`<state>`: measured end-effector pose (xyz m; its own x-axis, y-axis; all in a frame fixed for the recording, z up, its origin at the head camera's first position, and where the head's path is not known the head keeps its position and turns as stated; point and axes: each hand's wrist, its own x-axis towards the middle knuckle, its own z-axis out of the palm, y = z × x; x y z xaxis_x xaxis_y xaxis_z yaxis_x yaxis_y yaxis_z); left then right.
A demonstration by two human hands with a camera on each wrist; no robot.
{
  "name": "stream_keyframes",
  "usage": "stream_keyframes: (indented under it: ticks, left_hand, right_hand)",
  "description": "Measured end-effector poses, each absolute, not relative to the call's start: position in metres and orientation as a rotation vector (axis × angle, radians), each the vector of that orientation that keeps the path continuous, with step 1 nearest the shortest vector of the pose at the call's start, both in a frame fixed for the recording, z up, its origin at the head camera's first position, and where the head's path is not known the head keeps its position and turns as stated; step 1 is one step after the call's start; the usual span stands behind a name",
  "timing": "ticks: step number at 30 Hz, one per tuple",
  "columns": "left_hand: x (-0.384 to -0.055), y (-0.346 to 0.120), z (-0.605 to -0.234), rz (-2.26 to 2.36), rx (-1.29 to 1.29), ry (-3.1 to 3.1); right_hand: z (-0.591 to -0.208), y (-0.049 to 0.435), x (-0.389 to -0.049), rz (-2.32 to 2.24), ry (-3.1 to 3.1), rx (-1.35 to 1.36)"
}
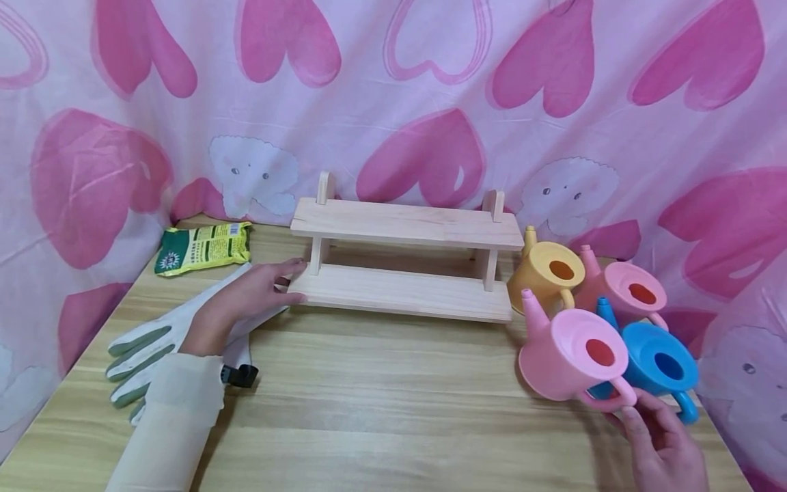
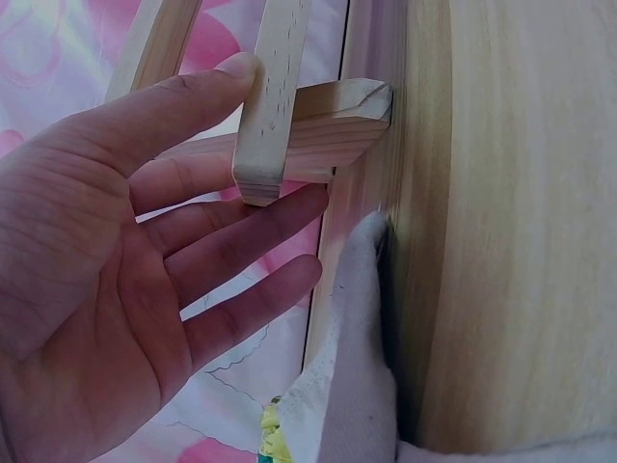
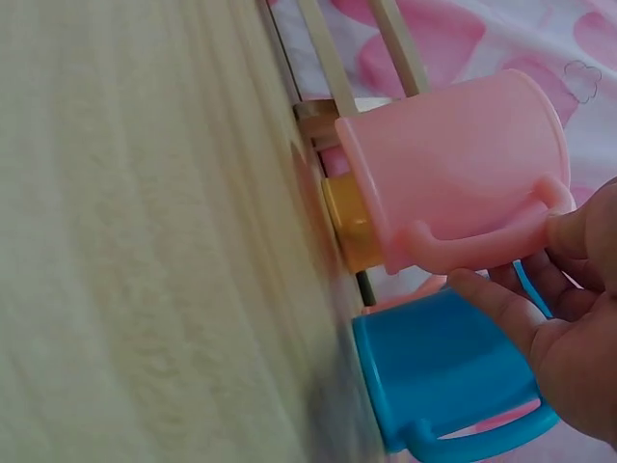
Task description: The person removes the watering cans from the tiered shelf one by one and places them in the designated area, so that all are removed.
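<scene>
A two-tier wooden rack (image 1: 406, 223) stands near the curtain. My left hand (image 1: 258, 290) holds the left end of its lower board (image 2: 264, 125), thumb on one face and fingers spread behind. On the right, my right hand (image 1: 667, 447) pinches the handle (image 1: 626, 393) of a light pink watering can (image 1: 562, 365) between thumb and fingers. This can is upright, its spout towards the rack. Right beside it is a blue watering can (image 1: 660, 345), partly hidden by it. Behind them are a yellow watering can (image 1: 533, 287) and a second pink watering can (image 1: 617, 283).
White gloves (image 1: 184, 321) with grey-green fingers lie under my left forearm. A green and yellow packet (image 1: 205, 247) lies at the back left of the wooden table (image 1: 381, 410). A pink heart-patterned curtain (image 1: 344, 130) hangs along the back and sides.
</scene>
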<state>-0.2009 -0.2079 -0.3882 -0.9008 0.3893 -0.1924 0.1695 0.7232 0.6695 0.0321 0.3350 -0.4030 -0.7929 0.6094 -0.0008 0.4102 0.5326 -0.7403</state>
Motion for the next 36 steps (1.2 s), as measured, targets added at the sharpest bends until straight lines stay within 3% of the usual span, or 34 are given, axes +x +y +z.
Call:
stream_keyframes:
  ticks: [7,36]
  left_hand:
    - [-0.203,-0.207,-0.39,0.955,0.45,2.622]
    - [-0.201,-0.208,-0.391,0.973,0.442,2.617]
  right_hand:
    - [-0.408,0.336,0.028,1.091,-2.526,-1.001]
    - [-0.416,0.342,0.027,1.152,-2.66,-0.955]
